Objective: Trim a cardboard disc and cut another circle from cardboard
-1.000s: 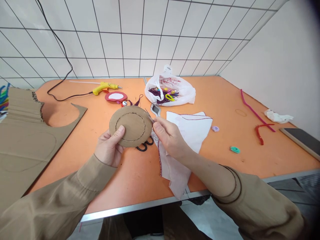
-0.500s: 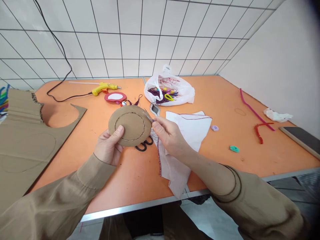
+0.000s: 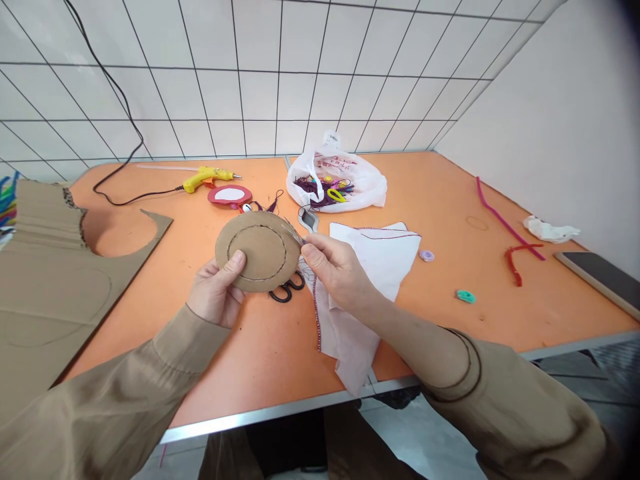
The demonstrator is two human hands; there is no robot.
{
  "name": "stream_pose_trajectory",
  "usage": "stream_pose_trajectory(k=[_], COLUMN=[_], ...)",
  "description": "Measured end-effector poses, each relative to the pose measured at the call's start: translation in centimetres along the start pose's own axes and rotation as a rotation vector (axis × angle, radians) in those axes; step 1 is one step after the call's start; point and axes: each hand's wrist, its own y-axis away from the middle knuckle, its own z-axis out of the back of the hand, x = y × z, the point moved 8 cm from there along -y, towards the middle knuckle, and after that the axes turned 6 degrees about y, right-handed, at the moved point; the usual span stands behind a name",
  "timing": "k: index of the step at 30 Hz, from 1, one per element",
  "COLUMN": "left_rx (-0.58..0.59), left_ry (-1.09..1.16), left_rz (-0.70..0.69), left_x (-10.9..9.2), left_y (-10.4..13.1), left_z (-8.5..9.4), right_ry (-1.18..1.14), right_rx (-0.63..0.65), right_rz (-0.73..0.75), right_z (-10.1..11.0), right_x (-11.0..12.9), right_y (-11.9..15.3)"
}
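Observation:
My left hand (image 3: 219, 288) grips a round cardboard disc (image 3: 260, 260) at its lower left, thumb on top and fingers beneath. A circular line of torn or pierced marks runs inside the disc's edge. My right hand (image 3: 334, 270) is closed on a thin, pointed metal tool (image 3: 294, 233), whose tip meets the disc's upper right rim; its handle is hidden in the fingers. Below the disc, the black handles of scissors (image 3: 287, 289) stick out. White cloth (image 3: 373, 257) with dark red stitched edging lies under my right hand.
A large cut cardboard sheet (image 3: 55, 287) covers the table's left side. Behind are a yellow glue gun (image 3: 206, 177) with its cord, a red oval piece (image 3: 229, 195) and a plastic bag (image 3: 367, 190) of yarn. Pipe cleaners (image 3: 505, 217) and a phone (image 3: 600, 277) lie right.
The view has shifted slightly, so things on the table appear a little further left. Both hands keep their hold, and the tool stays at the disc's rim.

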Motion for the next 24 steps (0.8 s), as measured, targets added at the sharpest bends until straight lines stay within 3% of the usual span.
stream_pose_trajectory(k=[17, 24], left_rx=[0.002, -0.006], left_ry=[-0.023, -0.030], left_rz=[0.013, 0.020], left_x=[-0.2, -0.2], left_y=[0.4, 0.5], left_z=[-0.4, -0.4], right_ry=[-0.156, 0.069], right_rx=[-0.049, -0.069], right_rz=[-0.057, 0.037], right_z=[0.0, 0.4], right_x=[-1.1, 0.3], right_y=[0.1, 0.3])
